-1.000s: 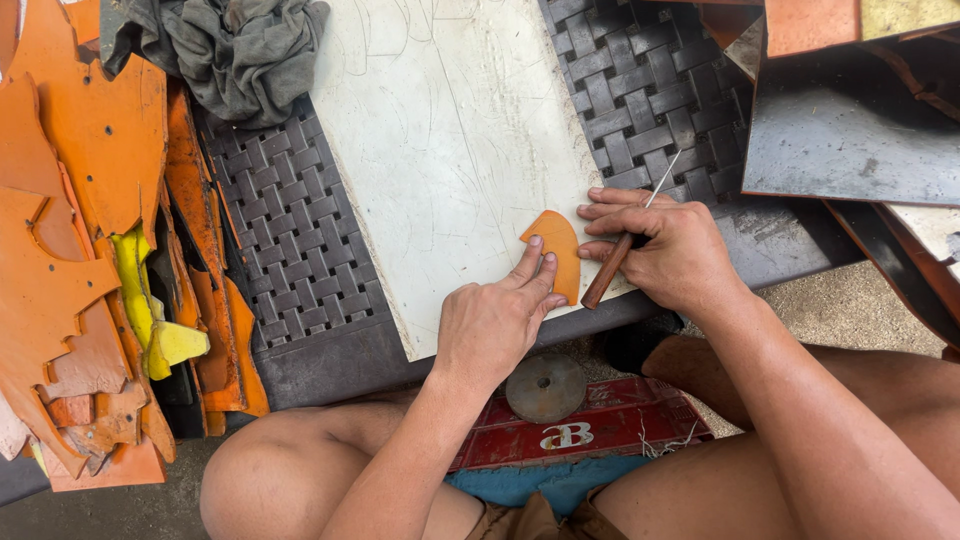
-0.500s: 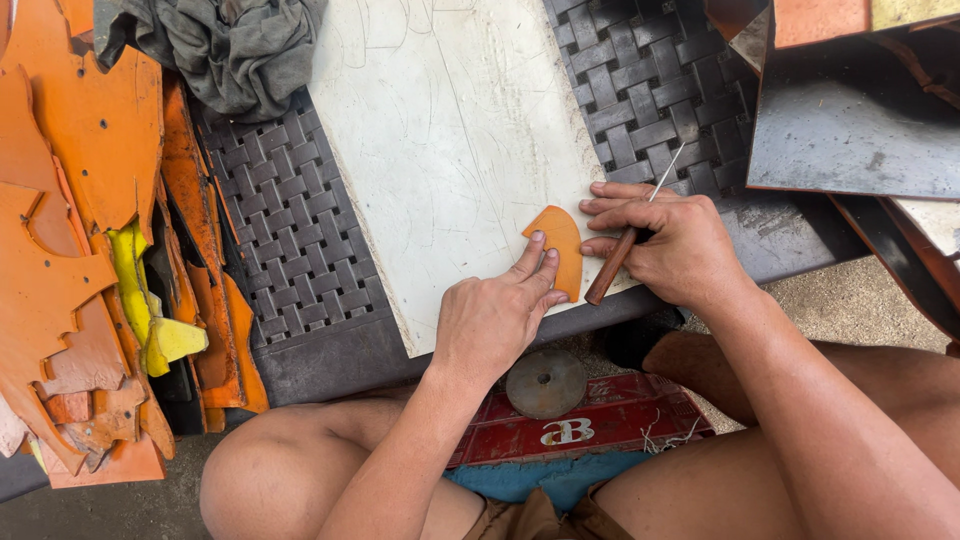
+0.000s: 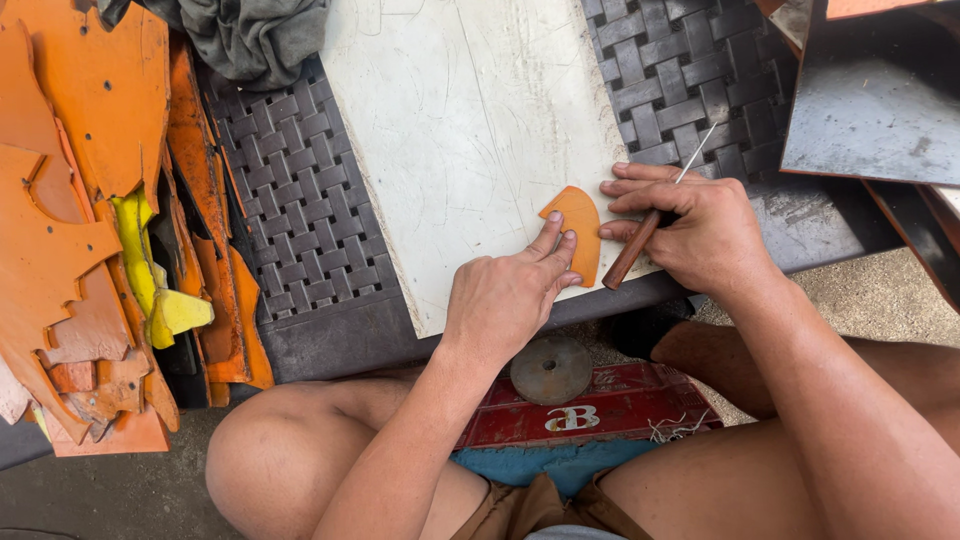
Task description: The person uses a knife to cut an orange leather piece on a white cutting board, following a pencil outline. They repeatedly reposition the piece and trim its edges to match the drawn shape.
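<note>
A left hand [image 3: 505,300] pins a small orange leather piece [image 3: 577,242] at the near edge of the white cutting board [image 3: 470,130], its grip flat, while the right hand [image 3: 700,235] closes its grip on a wooden-handled awl [image 3: 640,238]. A slip could likely jab the pinning fingertips. The awl's tip is hidden behind the fingers.

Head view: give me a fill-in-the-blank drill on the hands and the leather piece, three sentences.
1. The left hand presses a small ____-coloured leather piece flat on the white board.
2. The right hand holds a tool with a brown ____ handle beside that piece.
3. The white board lies on a dark ____ mat.

Missing words: orange; wooden; woven
</note>
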